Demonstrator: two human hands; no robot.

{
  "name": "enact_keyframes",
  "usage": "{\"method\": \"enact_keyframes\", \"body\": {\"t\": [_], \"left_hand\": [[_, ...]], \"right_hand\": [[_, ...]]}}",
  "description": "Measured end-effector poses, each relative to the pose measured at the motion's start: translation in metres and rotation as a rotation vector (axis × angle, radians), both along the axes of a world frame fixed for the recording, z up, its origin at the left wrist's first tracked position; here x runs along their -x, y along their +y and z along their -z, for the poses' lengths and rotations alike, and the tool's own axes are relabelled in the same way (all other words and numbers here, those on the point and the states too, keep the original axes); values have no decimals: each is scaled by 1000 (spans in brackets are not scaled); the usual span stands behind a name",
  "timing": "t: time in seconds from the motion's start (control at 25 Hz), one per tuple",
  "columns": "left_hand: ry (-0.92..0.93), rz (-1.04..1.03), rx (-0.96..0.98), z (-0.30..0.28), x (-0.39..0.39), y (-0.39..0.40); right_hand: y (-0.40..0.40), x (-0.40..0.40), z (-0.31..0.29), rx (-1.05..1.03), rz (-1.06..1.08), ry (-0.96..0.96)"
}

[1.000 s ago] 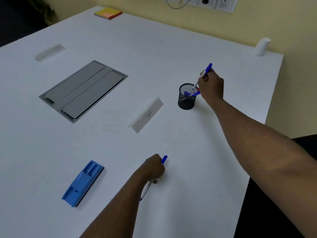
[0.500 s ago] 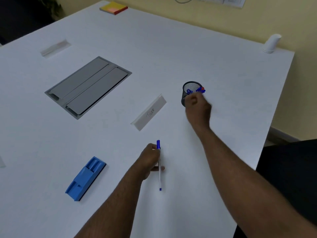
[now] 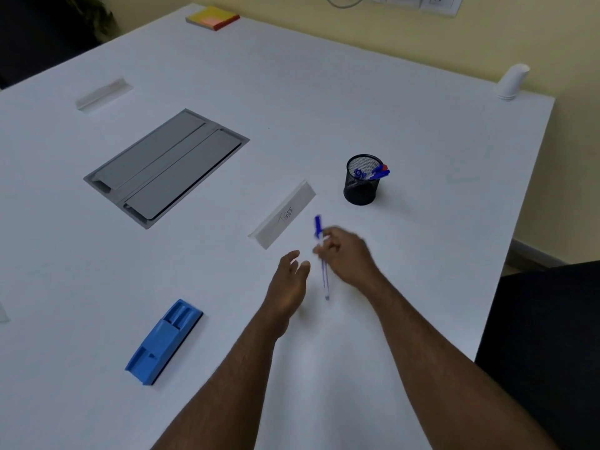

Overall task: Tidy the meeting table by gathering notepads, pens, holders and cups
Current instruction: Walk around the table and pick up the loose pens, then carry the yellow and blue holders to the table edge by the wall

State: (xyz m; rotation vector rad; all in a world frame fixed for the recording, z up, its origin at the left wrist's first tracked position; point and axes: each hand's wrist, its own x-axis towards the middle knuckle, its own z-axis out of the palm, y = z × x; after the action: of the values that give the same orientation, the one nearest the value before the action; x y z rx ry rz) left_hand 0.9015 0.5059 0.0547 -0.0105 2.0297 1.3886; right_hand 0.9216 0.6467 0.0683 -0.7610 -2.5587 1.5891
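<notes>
I have the pen-gathering step in hand: my right hand (image 3: 347, 254) pinches the blue-capped clear pen (image 3: 322, 254) above the white desk (image 3: 324, 92), left hand (image 3: 289, 284) spread beside it. Next, I judge, it goes to the black mesh holder (image 3: 361, 186) at one o'clock.

One piece of writing can be read: the word "TIGER", handwritten in dark capital letters, is seen on the sloping face of the white folded-card name tent (image 3: 283, 216) that stands on the white meeting table (image 3: 324, 99). The letters are set along the length of the card. A second white name tent (image 3: 103, 94), placed near the far left edge of the table, is seen from the side, and no lettering on it can be made out.
</notes>
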Motion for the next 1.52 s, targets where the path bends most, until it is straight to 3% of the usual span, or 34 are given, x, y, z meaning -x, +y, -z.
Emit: {"method": "enact_keyframes", "body": {"t": [0.08, 0.2, 0.32, 0.52, 0.72, 0.88, 1.04, 1.16, 1.36, 1.44, 1.52], "left_hand": [[154, 375, 350, 16, -2, -10], [164, 774, 773, 39, -13, -28], [169, 808, 811, 50, -22, -37], [175, 814, 808, 51, -21, -40], [146, 836, 827, 55, -20, -40], [188, 818, 802, 54, -22, -42], [226, 803, 721, 48, -15, -66], [170, 723, 677, 38, -6, -105], [243, 300, 625, 15, -37, -184], [292, 181, 706, 14, -69, -218], [323, 186, 835, 12, -105, -247]], "right_hand": [[28, 15, -24, -107, 228, 202], [72, 44, -49, -351, 478, 473], [102, 74, -55, -375, 527, 509], [124, 101, -42, -437, 443, 217], [118, 100, -41, -538, 397, 102], [85, 90, -46, -746, 460, 253], [16, 69, -17, -620, 231, 454], [-47, 38, 15, -499, 50, 382], [-146, 1, 48, -439, -351, 258], [-181, -5, 49, -436, -552, 206], [-217, -1, 48, -483, -769, 172]]}}
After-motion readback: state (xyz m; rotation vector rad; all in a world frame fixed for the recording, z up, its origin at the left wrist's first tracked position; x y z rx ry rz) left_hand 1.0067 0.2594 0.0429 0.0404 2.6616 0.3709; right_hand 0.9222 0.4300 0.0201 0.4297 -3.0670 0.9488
